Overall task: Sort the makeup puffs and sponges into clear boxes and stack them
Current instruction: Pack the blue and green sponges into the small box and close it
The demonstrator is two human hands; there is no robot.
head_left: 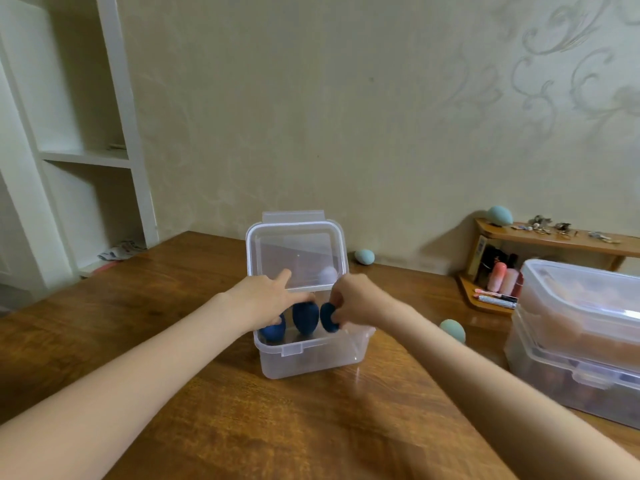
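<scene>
We're loading the open clear plastic box (313, 355) mid-counter: right hand (356, 299) pinches a dark-blue egg-shaped sponge (328, 317), left hand (266, 299) spread over two more; next, release inside.

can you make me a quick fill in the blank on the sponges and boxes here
1. The right hand pinches a dark ____ egg-shaped sponge.
2. The small clear plastic box has its hinged lid standing ____.
3. The pale teal egg-shaped sponges on the wooden table number ____.

Missing words: blue; open; two
</scene>
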